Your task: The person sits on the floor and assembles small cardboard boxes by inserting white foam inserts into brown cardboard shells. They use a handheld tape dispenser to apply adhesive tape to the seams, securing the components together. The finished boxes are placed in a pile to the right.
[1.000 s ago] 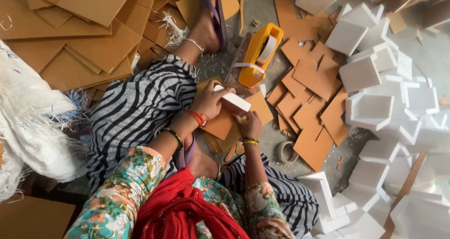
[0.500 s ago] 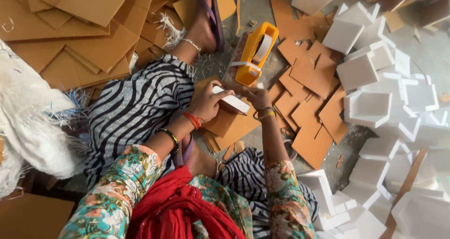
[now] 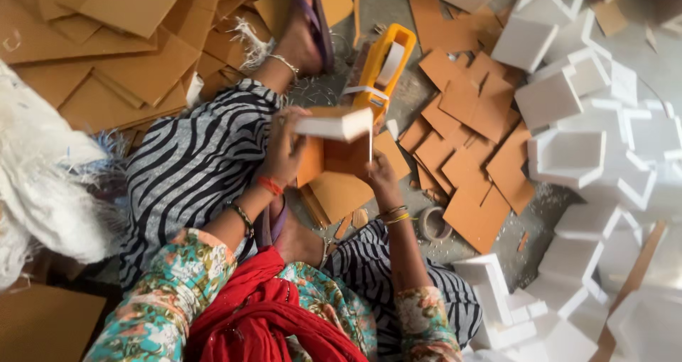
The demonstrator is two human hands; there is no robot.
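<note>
I sit on the floor with legs in striped trousers. My left hand (image 3: 284,152) grips the left end of a small white foam box piece (image 3: 334,125) held over my lap. My right hand (image 3: 380,177) holds its right side from below, beside a thin white side strip (image 3: 370,145). A brown cardboard square (image 3: 334,164) stands against the underside of the white piece, between both hands. Just beyond lies a yellow tape dispenser (image 3: 383,67) with white tape.
Brown cardboard squares (image 3: 469,156) lie scattered to the right, larger sheets (image 3: 114,42) at the upper left. Several white open boxes (image 3: 568,156) pile up on the right. A tape roll (image 3: 432,225) sits by my right wrist. A white sack (image 3: 42,184) is at the left.
My right hand rose from my lap to the white piece and now holds its right side. The piece has been lifted and turned over the cardboard square.
</note>
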